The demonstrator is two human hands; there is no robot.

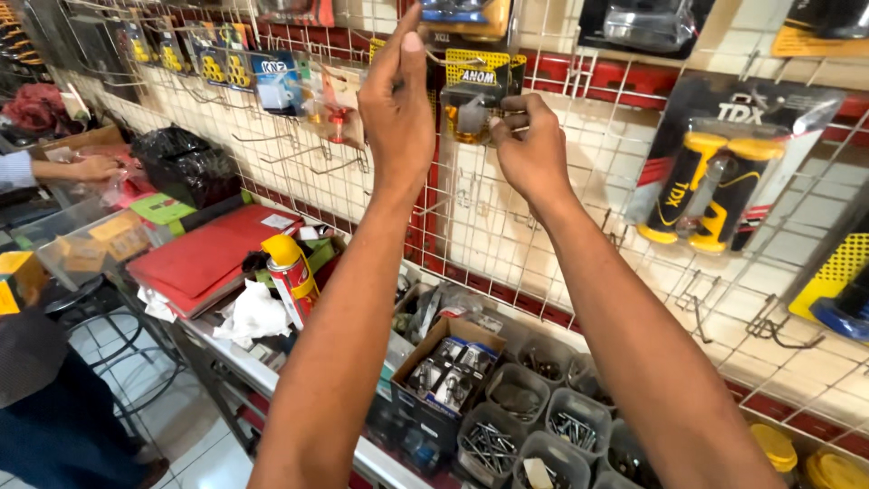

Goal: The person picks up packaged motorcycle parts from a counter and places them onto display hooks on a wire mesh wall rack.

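You've got both arms up at the wire rack point(579, 226), since everything there hangs on hooks. Your right hand point(534, 149) pinches the edge of the small blister pack point(471, 113), fingers clamped on it. Your left hand point(398, 109) sits just beside it, thumb up; can't tell if it's gripping.

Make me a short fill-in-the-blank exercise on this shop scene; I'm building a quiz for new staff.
1. Both hands, the left hand and the right hand, reach up to a small ____-and-black blister pack on the wire grid wall.
2. The spray can on the counter has a ____ cap.
3. Below the arms, clear cups hold ____.

Missing words: yellow; yellow; screws
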